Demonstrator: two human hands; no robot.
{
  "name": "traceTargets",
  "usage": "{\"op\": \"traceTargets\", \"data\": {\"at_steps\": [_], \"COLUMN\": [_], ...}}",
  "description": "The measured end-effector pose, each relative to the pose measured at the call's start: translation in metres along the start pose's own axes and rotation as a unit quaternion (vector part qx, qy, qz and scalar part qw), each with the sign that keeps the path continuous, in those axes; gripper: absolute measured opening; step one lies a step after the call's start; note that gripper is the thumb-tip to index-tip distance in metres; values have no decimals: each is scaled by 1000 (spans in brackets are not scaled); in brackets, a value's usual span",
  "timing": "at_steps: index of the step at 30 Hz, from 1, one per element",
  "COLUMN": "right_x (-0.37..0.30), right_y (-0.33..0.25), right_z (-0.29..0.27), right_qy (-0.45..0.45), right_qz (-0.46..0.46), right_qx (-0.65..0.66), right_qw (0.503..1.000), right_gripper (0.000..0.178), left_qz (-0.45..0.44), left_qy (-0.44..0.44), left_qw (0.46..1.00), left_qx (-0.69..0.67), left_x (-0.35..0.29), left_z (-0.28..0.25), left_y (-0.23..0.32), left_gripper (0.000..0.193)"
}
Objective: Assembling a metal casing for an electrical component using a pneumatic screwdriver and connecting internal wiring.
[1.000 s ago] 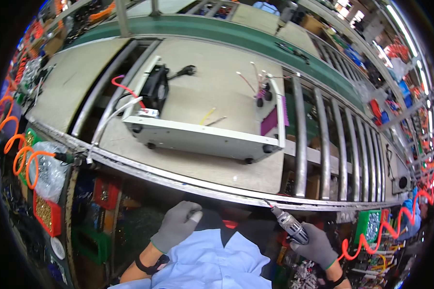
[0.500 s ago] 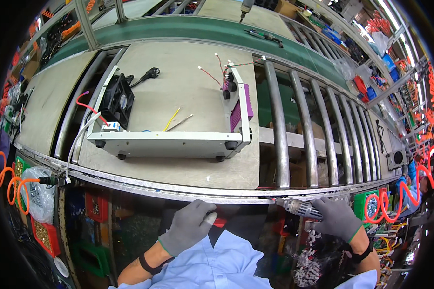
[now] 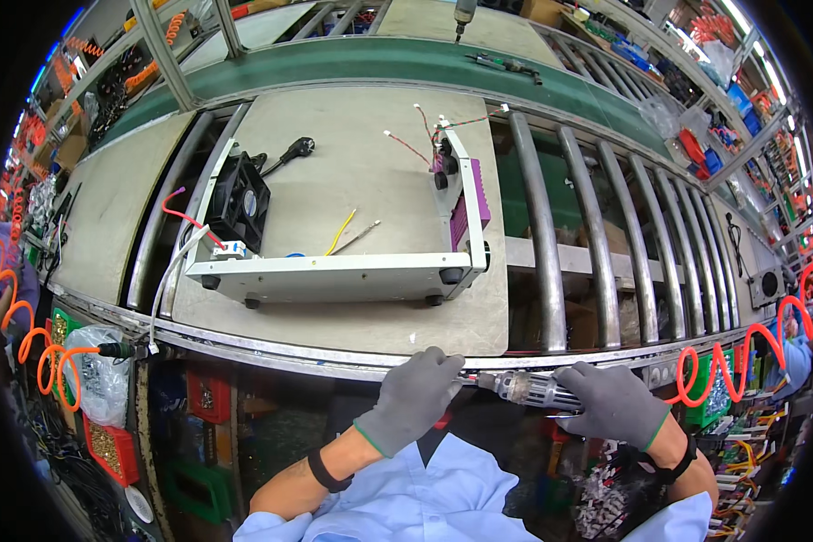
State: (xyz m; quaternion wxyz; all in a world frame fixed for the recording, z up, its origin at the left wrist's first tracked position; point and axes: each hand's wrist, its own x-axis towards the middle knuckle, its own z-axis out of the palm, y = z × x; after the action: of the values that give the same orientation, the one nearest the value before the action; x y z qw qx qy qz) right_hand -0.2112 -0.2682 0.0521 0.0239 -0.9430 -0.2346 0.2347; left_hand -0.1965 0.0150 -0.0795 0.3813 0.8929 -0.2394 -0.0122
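On your side of the pale-grey, open metal chassis (image 3: 325, 285), near its right-hand end, you hold a silver-grey, cylindrical power screwdriver (image 3: 528, 388) lying nearly level, bit to the left and apart from it. Your grey-gloved right hand (image 3: 612, 402) has its fingers closed around the tool's rear. Your grey-gloved left hand (image 3: 415, 399) is partly curled beside the bit (I cannot tell whether its fingertips pinch the bit or hold anything).

As for progress, the chassis looks partly built. A square black fan (image 3: 251, 203) sits at its left end, a purple rectangular panel (image 3: 481, 194) at its right, and round black feet (image 3: 252, 303) are on its near face. Wiring seems unfinished: the thin yellow lead (image 3: 341, 230) inside it, the purple-tipped red lead (image 3: 185, 216) at its left and the twisted red-and-black leads (image 3: 409, 149) at its right all end loose. No cover closes it.

Beneath it lies a flat beige board (image 3: 361, 330); to its right run bare steel rollers (image 3: 537, 235).
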Motion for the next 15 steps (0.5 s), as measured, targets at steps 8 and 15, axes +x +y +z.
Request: {"op": "traceTargets", "data": {"at_steps": [8,15], "right_x": [-3,-1], "right_y": [-3,2], "right_z": [-3,5], "right_qy": [45,13], "right_qz": [-15,2], "right_qx": [33,-4], "right_qw": [998,1000], "right_gripper": [59,59], "left_qz": [-22,-64], "left_qy": [40,96], "left_qw": [999,988], "left_qx": [4,-102], "left_x": [-3,-8], "left_z": [-3,-24], "left_y": [-22,-26], "left_gripper": [13,16]}}
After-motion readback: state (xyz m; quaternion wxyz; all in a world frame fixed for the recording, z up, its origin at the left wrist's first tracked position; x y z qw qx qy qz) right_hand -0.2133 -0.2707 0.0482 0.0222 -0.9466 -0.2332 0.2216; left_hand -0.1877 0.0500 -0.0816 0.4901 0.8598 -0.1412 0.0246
